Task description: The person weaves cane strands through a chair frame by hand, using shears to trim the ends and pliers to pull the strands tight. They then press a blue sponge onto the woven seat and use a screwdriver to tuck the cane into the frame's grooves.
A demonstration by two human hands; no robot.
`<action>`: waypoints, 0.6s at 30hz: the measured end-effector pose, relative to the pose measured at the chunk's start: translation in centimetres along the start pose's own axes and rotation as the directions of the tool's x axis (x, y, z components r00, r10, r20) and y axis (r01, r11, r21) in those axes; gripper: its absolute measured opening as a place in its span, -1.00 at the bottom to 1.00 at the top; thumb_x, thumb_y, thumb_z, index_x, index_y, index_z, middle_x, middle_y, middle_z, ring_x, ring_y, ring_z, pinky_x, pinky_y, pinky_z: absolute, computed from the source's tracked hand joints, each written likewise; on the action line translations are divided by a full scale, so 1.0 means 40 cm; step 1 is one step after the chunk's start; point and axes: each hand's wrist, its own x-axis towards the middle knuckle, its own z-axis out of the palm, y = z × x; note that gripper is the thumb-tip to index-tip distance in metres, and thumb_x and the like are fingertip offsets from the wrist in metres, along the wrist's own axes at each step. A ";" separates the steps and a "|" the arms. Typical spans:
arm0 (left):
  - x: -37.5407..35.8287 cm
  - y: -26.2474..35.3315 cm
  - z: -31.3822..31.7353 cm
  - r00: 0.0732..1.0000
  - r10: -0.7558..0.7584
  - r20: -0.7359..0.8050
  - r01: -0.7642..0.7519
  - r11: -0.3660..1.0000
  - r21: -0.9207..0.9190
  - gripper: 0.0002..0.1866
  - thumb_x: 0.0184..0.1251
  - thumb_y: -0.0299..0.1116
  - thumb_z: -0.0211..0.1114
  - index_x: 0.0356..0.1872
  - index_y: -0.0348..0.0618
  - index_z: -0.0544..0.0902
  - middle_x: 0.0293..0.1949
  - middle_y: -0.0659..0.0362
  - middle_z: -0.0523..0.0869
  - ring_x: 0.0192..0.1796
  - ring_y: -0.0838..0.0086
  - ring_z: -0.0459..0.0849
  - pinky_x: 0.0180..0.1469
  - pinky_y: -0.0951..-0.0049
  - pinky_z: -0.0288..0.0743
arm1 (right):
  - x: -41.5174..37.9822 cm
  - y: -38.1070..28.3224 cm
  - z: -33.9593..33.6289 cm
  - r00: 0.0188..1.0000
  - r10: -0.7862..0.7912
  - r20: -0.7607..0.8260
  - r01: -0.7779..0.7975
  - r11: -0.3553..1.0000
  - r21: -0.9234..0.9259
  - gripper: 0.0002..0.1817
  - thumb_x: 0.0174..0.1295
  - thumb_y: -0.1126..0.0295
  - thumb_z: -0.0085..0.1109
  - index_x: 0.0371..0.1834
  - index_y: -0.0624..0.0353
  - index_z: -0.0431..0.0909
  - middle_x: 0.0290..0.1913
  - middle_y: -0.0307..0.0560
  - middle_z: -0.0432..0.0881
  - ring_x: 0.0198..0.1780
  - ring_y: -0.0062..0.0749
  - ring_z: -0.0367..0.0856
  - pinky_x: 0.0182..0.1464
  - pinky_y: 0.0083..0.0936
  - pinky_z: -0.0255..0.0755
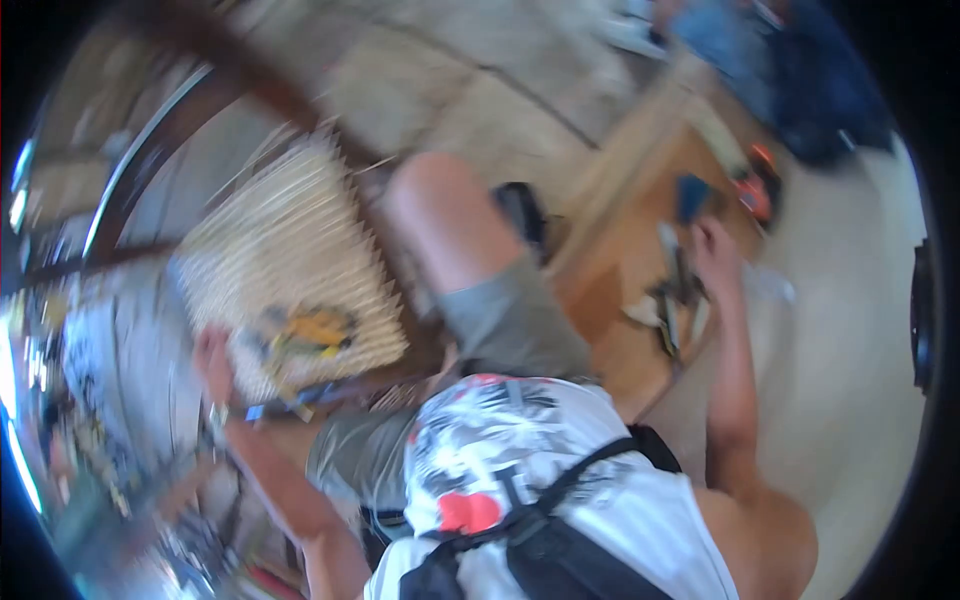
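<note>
My left hand (212, 360) is at the lower left edge of a woven mat of pale strips (290, 235), its fingers blurred by motion. Yellow-and-grey items (318, 328), also smeared, lie on the near part of that mat. Over a brown wooden board on the right, my right hand (716, 255) has its fingers curled in; what they hold, if anything, I cannot make out. Just beyond its fingertips is a small dark blue piece (691, 198). Several tools (670, 300) lie on the board (600, 290) beside the hand.
A red-and-black object (758, 188) sits at the board's far right. Someone in blue clothing (730, 45) is at the top right. A dark wooden beam (225, 50) crosses the upper left. My bare knee (440, 195) is between mat and board, and cluttered ground fills the lower left.
</note>
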 end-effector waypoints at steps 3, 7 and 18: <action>-0.006 0.020 -0.010 1.000 0.001 -0.030 0.000 1.000 0.020 -0.59 0.41 -0.21 0.37 0.10 -0.31 0.64 -0.17 0.20 0.78 -0.05 0.49 0.68 0.10 0.47 0.48 | -0.154 -0.388 0.015 0.988 -0.142 0.063 0.126 0.970 0.210 -0.75 0.45 0.38 0.10 0.08 0.26 0.57 -0.15 0.01 0.70 -0.13 -0.30 0.68 -0.03 -0.38 0.54; -0.017 0.070 0.055 0.991 -0.051 -0.126 0.041 0.996 -0.083 -0.57 0.36 -0.16 0.40 0.05 -0.33 0.68 -0.16 0.11 0.81 -0.09 0.47 0.72 0.05 0.45 0.52 | -0.257 -0.726 0.144 0.701 -0.713 0.016 0.623 0.624 0.472 -0.41 0.20 0.41 0.38 0.27 0.33 0.38 0.14 0.17 0.52 0.18 0.04 0.52 0.26 -0.23 0.42; 0.258 0.264 0.132 0.962 0.243 0.123 -0.272 0.881 0.388 -0.56 0.30 0.02 0.36 -0.06 -0.17 0.74 -0.15 0.00 0.83 -0.08 0.24 0.80 0.01 0.30 0.61 | -0.475 -1.176 0.458 0.238 -0.936 0.258 0.857 0.328 0.397 -0.14 0.16 -0.02 0.39 0.42 0.28 0.30 0.34 0.33 0.31 0.26 0.21 0.38 0.28 -0.02 0.32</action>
